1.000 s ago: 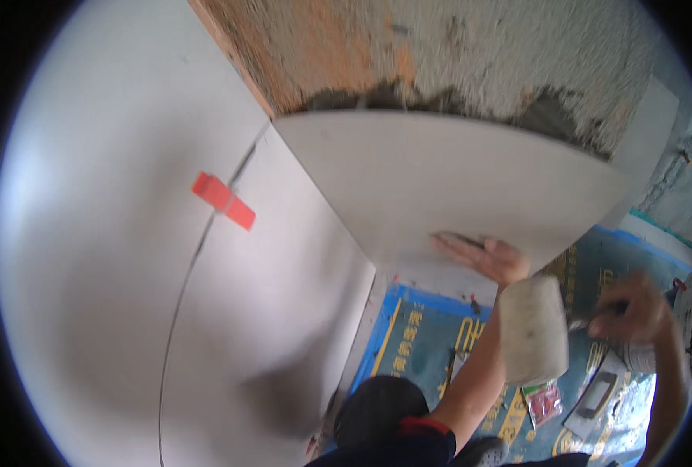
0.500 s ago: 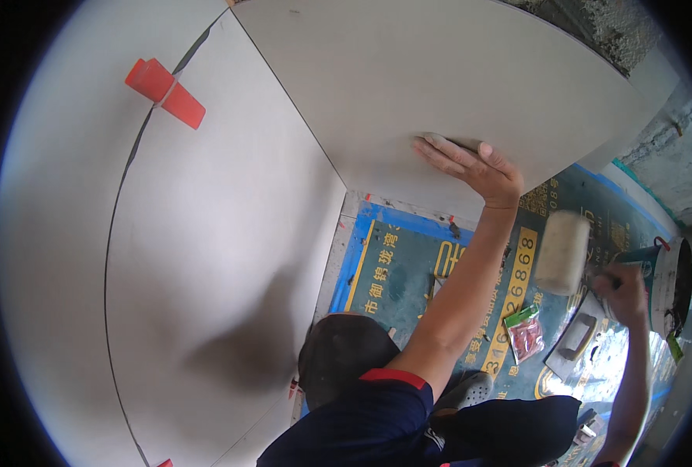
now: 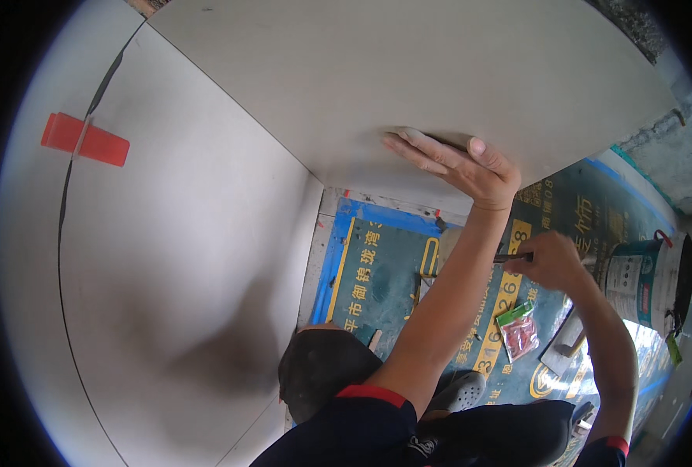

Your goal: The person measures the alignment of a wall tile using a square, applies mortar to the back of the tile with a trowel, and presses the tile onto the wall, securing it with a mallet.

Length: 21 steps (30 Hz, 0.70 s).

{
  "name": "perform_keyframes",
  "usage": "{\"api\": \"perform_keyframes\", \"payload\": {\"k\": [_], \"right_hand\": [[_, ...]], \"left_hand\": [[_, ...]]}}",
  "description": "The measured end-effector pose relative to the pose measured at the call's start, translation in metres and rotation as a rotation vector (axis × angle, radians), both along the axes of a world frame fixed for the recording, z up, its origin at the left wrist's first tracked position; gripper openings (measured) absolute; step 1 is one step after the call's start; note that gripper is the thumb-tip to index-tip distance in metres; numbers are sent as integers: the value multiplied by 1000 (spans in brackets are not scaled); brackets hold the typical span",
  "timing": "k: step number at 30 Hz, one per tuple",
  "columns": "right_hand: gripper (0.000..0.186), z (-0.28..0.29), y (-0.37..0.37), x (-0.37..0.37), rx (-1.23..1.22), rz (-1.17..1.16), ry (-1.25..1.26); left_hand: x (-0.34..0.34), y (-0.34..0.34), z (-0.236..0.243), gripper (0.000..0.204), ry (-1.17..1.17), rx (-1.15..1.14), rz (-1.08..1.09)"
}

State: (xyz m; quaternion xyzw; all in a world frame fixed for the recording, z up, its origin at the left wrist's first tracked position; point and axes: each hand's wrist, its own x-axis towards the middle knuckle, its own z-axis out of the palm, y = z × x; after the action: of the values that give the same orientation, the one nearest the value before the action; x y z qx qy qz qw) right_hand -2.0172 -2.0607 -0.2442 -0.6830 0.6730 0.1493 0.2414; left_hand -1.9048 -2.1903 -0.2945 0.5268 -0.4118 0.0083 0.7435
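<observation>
Flat against the large light-grey wall tile [image 3: 408, 78] rests my left hand [image 3: 463, 167], its fingers stretched out. My right hand [image 3: 548, 261] is closed around the dark handle [image 3: 509, 258] of a mallet. The pale, blocky mallet head [image 3: 450, 245] is mostly hidden behind my left forearm, low by the tile's bottom edge. Whether it touches the tile I cannot tell. On the left a second large white tile [image 3: 198, 194] meets the grey one at a corner.
A red tile-levelling wedge [image 3: 89, 140] sits across a dark joint on the left wall. Printed green floor sheeting [image 3: 385, 268] has blue tape along its edge. A small packet [image 3: 519, 331], a trowel [image 3: 568, 346] and a bucket [image 3: 649, 280] lie or stand to the right.
My right hand has swung the mallet leftward, from beside the bucket to behind my left forearm. The left hand stays on the tile; the view has shifted slightly.
</observation>
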Motion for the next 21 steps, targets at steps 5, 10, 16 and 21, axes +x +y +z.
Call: {"api": "perform_keyframes", "payload": {"k": [5,10,16,21], "right_hand": [[40,16,-12,0,-68,-135,-5],[41,12,-21,-12,-182,-91,32],[34,-65,83,-52,-142,-327,-374],[36,-115,160,-24,137,-1216,-1339]], "left_hand": [[-5,0,5,73,-29,3,7],[-7,4,3,71,-42,30,-18],[11,9,5,71,-58,33,-75],[51,-11,52,72,-112,7,-79]]}}
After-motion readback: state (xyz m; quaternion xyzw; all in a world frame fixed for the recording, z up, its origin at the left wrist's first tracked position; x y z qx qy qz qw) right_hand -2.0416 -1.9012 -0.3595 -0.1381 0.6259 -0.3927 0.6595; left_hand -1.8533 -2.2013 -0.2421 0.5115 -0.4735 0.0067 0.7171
